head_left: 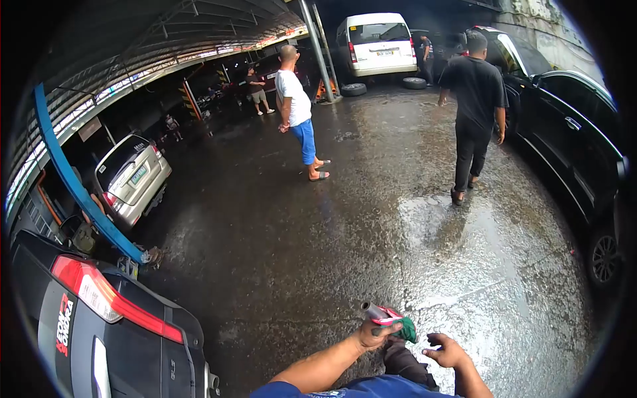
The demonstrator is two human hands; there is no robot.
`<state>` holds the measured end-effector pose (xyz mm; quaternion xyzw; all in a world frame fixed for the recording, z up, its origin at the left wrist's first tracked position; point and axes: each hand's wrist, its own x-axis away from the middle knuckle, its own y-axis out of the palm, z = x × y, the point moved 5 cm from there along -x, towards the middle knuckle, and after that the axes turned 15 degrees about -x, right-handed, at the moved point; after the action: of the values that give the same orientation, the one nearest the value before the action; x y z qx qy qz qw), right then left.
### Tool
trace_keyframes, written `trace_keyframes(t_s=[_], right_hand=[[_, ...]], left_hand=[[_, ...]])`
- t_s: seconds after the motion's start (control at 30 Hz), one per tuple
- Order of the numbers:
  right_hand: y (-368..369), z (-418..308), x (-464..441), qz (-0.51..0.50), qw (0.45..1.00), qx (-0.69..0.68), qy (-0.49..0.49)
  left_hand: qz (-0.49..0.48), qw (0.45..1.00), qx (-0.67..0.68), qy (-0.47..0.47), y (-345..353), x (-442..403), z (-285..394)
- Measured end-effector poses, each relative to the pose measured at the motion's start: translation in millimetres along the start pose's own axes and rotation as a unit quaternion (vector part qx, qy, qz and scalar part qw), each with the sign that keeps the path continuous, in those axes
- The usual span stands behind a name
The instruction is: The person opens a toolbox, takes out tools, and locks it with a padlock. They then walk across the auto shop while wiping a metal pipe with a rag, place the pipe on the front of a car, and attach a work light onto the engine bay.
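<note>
My left hand [375, 335] is closed around a short grey metal tube [373, 310], its round end pointing up and forward. Bunched against the tube in the same hand is a red and green cloth [405, 328]. To the right, my right hand [447, 351] is held apart from both, fingers loosely bent and spread, with nothing seen in it. Below the hands a dark shoe and trouser leg [405, 365] show over the wet floor.
A dark car's rear [126, 318] stands close on my left, a black car [564, 126] on the right. Ahead are a person in a white shirt [295, 99], a person in black [471, 99], a white van [383, 50] and two tires [353, 89]. A blue post [83, 186] leans left.
</note>
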<state>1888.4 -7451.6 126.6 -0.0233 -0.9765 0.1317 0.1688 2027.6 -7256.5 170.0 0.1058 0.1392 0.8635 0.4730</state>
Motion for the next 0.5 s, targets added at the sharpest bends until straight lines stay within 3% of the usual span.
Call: trace_keyframes(t_s=[0.1, 0.13, 0.17, 0.23, 0.33, 0.4, 0.47, 0.5], right_hand=[[-77, 26, -121, 0.037, 0.998, 0.013, 0.05], [-97, 12, -163, 0.033, 0.994, 0.078, 0.067], [-111, -2, -208, 0.022, 0.993, 0.092, 0.068], [-140, -50, -281, -0.005, 0.995, 0.082, 0.062], [-168, -117, -399, -0.092, 0.99, 0.104, -0.03], [-194, -134, -494, -0.131, 0.98, 0.134, -0.061], [-218, -147, -587, -0.176, 0.97, 0.15, -0.073], [-233, -148, -632, -0.165, 0.972, 0.16, -0.058]], left_hand=[[0.084, 0.995, -0.035, -0.043, -71, -94, 26], [0.115, 0.988, -0.065, -0.074, -94, -120, 40], [0.137, 0.987, -0.075, -0.029, -130, -147, 30], [0.17, 0.98, -0.095, -0.045, -171, -186, 52], [0.207, 0.972, -0.107, -0.014, -245, -241, 76], [0.214, 0.97, -0.114, 0.012, -299, -286, 85], [0.295, 0.946, -0.128, 0.035, -344, -329, 102], [0.265, 0.954, -0.12, 0.075, -360, -358, 121]])
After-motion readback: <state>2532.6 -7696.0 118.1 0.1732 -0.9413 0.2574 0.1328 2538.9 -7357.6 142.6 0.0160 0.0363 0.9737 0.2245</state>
